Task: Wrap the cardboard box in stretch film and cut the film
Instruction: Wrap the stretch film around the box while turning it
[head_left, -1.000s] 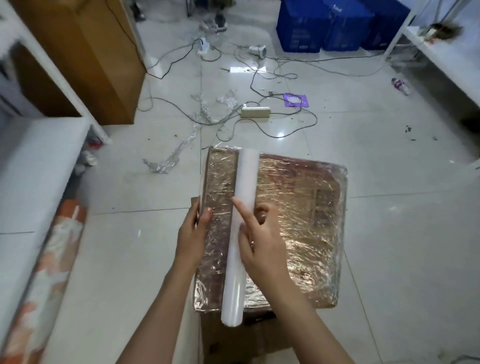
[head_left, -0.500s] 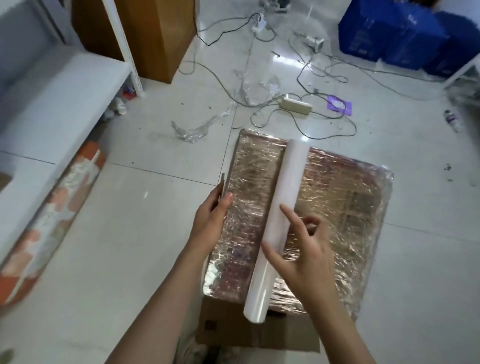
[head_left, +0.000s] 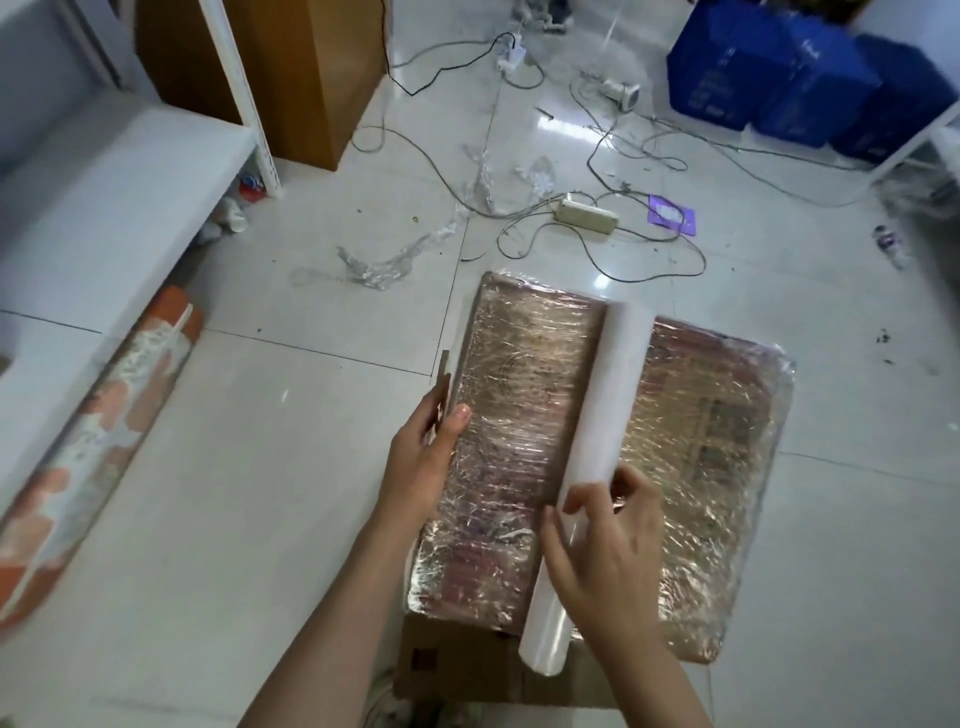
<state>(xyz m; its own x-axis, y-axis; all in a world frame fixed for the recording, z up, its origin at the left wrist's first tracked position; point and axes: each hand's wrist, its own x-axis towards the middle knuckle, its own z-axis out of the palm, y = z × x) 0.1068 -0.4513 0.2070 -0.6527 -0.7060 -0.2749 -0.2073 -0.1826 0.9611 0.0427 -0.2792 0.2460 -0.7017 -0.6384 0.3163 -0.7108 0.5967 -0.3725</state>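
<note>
Since half a second ago our right hand (head_left: 610, 551) has slid toward the near end of the film roll (head_left: 592, 467), and its fingers now lie over the roll instead of reaching across it. They look loosely bent over the white tube — whether they truly clasp it or only rest on it we cannot tell, as motion blurs them. Our left hand (head_left: 423, 462) has stayed at the box's 9 o'clock edge, thumb on the wrapped top and fingers round the side, gripping the cardboard box (head_left: 701, 467) there. We see the box lying flat on the tiled floor (head_left: 234, 493), its top covered in shiny, crinkled film, with the roll laid along it from 12 toward 6 o'clock and overhanging the near edge. A bare cardboard flap (head_left: 457, 660) sticks out below at 6 o'clock. Beyond the box — toward 12 o'clock — lie a power strip (head_left: 587, 215) among tangled cables and a scrap of crumpled film (head_left: 384, 260).
</note>
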